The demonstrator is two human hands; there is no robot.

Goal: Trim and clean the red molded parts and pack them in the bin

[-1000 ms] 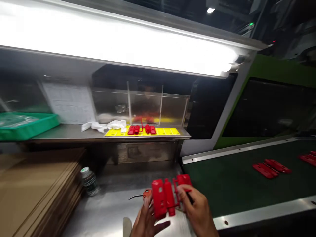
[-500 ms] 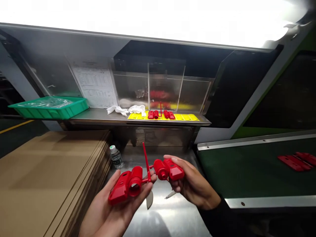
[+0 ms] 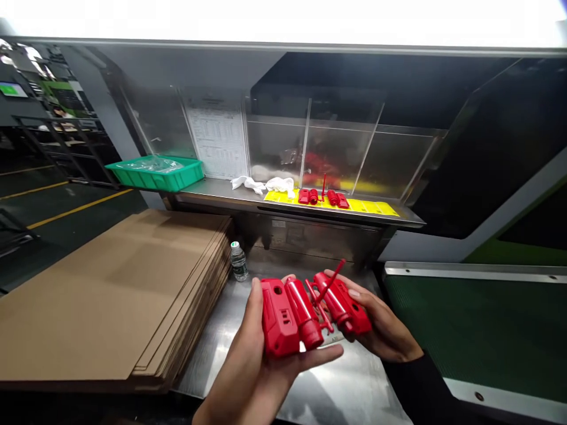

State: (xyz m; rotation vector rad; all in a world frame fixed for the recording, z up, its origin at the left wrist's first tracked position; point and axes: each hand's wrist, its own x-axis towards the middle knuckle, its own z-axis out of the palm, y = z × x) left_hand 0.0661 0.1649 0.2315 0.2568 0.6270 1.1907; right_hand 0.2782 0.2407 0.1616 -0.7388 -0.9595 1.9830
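Both hands are around a red plastic moulding with two block-and-cylinder halves. Its left half (image 3: pixel 281 321) lies in my left hand (image 3: pixel 248 369), thumb along the outer side and fingers underneath. My right hand (image 3: pixel 385 321) grips the right half (image 3: pixel 336 301), with the thumb on top. Between the halves a thin red sprue (image 3: pixel 331 283) sticks up, tilted to the right, and seems to join them. The moulding is in the air above the metal table (image 3: pixel 354 383). A similar red moulding (image 3: pixel 313 196) sits on the shelf beyond, on a yellow strip (image 3: pixel 372 207).
Stacked cardboard sheets (image 3: pixel 106 283) fill the left side, with a water bottle (image 3: pixel 238 262) beside them. A green conveyor belt (image 3: pixel 478 319) runs along the right. The shelf (image 3: pixel 212 188) holds a green tray (image 3: pixel 177 177) and white cloths (image 3: pixel 281 186).
The moulding has been turned so its flat outer faces show more, and its sprue now leans right instead of left. The view has swung left; the red parts on the belt are out of sight.
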